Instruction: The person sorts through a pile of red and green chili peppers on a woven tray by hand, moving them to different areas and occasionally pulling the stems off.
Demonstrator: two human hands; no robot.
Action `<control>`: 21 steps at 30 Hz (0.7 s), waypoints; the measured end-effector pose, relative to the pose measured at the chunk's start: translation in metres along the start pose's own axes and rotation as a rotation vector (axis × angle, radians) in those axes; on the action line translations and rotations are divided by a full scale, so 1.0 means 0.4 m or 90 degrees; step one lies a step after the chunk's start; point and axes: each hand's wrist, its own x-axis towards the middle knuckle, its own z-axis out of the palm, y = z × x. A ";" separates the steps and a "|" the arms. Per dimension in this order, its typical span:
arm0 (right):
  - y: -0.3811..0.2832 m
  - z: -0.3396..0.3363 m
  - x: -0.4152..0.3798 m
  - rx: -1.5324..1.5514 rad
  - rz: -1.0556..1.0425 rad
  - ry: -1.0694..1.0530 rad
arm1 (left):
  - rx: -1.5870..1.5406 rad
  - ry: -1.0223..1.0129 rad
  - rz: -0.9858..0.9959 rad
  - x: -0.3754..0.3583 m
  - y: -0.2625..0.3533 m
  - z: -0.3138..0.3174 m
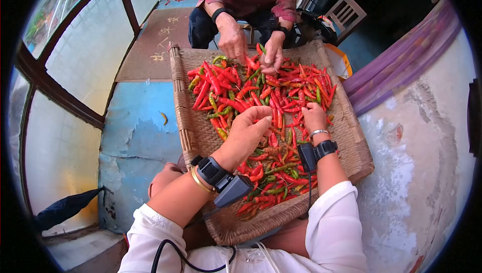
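Observation:
Red and green chili peppers [273, 103] lie heaped in a shallow woven basket tray [200, 127] across my lap. My left hand [247, 135] is over the middle of the heap, thumb and fingers drawn together in a pinch. Whatever it may hold is hidden by the fingers. To its right, my right hand [315, 118] is low at the peppers, its fingers curled closed. I cannot make out what is between them. Both my wrists wear dark strapped devices.
Across the tray sits a person in a red patterned top; their left and right hands [272, 54] handle peppers at the far edge. A mat [145, 54] lies on the blue floor, with a stray pepper [164, 118] nearer. A wall and purple curtain [396, 72] stand right, windows left.

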 end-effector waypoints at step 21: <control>-0.093 -0.060 -0.221 0.469 0.024 -0.294 | 0.346 -0.091 0.088 0.009 -0.065 0.018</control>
